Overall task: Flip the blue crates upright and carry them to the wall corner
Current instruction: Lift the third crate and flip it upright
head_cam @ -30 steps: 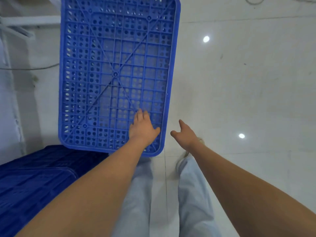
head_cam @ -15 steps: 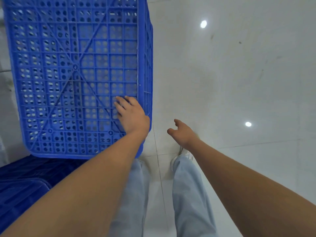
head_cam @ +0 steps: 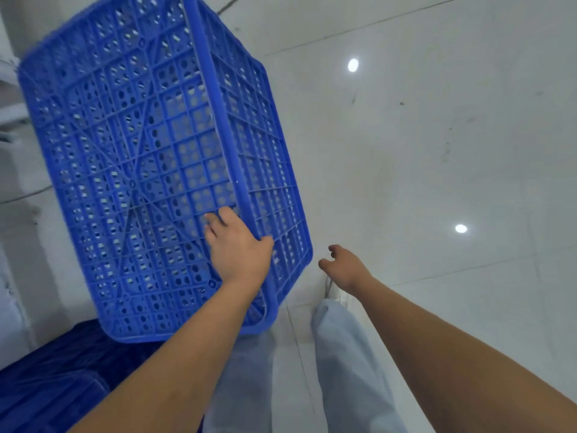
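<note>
A perforated blue crate [head_cam: 134, 170] is tipped up on the floor, its grid base facing me and one long side wall turned to the right. My left hand [head_cam: 237, 248] lies on the base near the lower right corner, fingers flat on the grid and thumb hooked over the bottom edge onto the side wall. My right hand [head_cam: 345, 267] hovers just right of the crate's corner, fingers loosely apart, touching nothing. More dark blue crates [head_cam: 53, 385] lie low at the bottom left, partly hidden under my left arm.
Glossy white tiled floor [head_cam: 437, 182] stretches to the right, with two ceiling-light reflections. My legs in light trousers [head_cam: 337, 370] and a shoe stand below the hands. A grey wall and white frame parts [head_cam: 9, 114] sit at the left edge.
The crate has tilted and turned, so its right side wall now shows widely. My left hand slid to its lower right edge and hooked the thumb over. My right hand stays free beside it.
</note>
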`<move>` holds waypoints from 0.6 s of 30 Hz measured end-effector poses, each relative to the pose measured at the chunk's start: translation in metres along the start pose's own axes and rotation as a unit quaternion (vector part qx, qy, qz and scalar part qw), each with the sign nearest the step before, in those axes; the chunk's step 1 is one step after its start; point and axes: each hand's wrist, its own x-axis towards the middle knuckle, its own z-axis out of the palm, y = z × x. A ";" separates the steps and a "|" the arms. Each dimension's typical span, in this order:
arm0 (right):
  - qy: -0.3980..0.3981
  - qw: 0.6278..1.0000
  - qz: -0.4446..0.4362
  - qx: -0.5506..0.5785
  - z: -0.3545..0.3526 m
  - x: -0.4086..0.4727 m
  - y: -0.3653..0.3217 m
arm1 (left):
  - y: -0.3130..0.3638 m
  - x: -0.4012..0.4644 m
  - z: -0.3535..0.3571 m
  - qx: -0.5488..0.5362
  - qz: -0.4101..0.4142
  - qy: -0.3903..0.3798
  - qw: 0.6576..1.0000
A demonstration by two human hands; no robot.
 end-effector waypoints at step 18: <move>0.118 0.992 0.028 0.020 -0.075 0.030 -0.026 | -0.038 -0.024 -0.078 -0.185 0.040 0.051 0.981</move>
